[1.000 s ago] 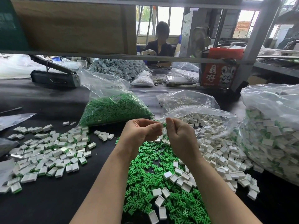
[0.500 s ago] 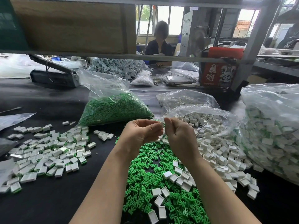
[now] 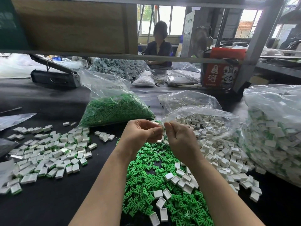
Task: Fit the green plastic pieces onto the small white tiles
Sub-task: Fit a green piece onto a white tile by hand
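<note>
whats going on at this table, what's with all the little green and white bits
A person is assembling small parts by hand. Both hands, left hand and right hand, are raised over the table, pinching a small piece between the fingertips. Below them lies a loose heap of green plastic pieces mixed with white tiles. To the left lies a spread of tiles with green edges, seemingly finished ones. Clear bags hold more green pieces and tiles.

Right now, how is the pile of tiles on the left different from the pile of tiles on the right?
The left pile lies spread on the bare black table; many of its tiles show a green edge, so they look fitted. The right pile is plain white, many tiles showing an open hollow side, and it spills from a clear plastic bag. The right pile touches the loose green pieces; the left pile lies apart. Both hold small white rectangular tiles.
</note>
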Tool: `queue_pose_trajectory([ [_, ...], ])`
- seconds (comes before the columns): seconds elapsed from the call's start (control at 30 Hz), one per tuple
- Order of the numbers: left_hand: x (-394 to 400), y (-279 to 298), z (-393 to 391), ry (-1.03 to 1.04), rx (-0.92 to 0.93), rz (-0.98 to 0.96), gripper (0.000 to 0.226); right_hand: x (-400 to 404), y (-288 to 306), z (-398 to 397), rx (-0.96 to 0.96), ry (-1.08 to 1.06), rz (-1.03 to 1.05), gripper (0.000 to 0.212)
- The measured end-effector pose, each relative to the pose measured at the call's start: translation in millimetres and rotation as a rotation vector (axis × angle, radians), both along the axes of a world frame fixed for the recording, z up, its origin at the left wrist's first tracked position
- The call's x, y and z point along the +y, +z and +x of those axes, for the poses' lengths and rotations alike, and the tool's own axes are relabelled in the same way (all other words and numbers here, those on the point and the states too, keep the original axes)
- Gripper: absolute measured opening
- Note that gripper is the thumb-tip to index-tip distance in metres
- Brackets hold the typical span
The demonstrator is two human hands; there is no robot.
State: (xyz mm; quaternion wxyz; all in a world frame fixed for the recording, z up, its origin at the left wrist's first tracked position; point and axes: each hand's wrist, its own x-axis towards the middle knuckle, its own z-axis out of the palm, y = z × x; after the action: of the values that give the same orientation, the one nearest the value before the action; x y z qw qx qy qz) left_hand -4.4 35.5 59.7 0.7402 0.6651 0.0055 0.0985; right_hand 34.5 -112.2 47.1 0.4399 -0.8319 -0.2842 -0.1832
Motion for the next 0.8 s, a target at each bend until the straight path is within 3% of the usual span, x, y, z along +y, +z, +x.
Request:
queue_pose_trajectory([
  [0.17,0,-1,2,-0.023,-0.009,-0.005,0.009,-2,2,0,-0.014,0.020,0.004,0.044],
  [0.3,-1,-5,3,-0.154,0.022,-0.071,0.024,-4,4,2,0.160,0.140,0.168,0.041],
  [0.47,-7,-8,-3,-0.274,0.041,0.174,0.031,-4,4,2,0.257,0.192,0.202,0.043],
  [0.8,-8,-3,-7,-0.338,0.029,0.314,0.036,-5,4,1,0.322,0.183,0.050,0.040],
])
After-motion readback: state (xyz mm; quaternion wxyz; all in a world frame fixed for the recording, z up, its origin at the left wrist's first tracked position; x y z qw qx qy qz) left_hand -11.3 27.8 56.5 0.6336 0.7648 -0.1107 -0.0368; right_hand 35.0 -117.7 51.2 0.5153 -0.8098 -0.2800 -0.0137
